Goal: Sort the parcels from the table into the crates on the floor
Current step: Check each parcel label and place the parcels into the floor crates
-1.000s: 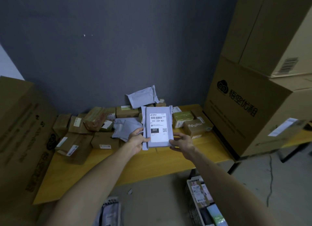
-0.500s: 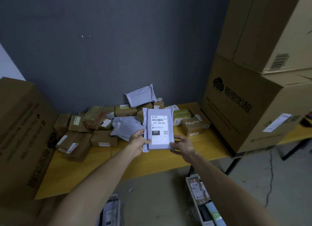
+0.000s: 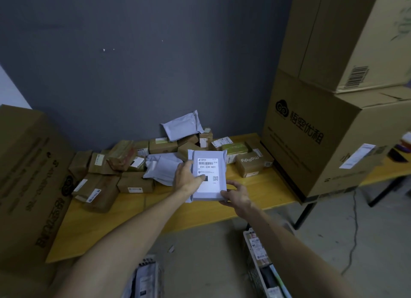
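Observation:
I hold a grey mailer parcel point(image 3: 210, 182) with a white shipping label reading 231-239-K01 above the yellow table point(image 3: 106, 222). My left hand point(image 3: 185, 177) grips its left edge, thumb across the label. My right hand point(image 3: 235, 195) holds the lower right corner from below. Several brown boxes point(image 3: 135, 183) and grey mailers point(image 3: 181, 126) lie piled at the table's back. One crate point(image 3: 249, 242) with parcels stands on the floor at the lower right, and another crate point(image 3: 144, 277) shows at the bottom centre.
Two large cartons point(image 3: 329, 128) are stacked on the table's right end. Another large carton point(image 3: 29, 182) stands at the left. A grey wall is behind the table. A cable point(image 3: 353, 237) runs over the concrete floor at the right.
The parcel has come slightly lower and nearer me. My left thumb has slid further over the label, and my right hand has shifted to the lower right corner.

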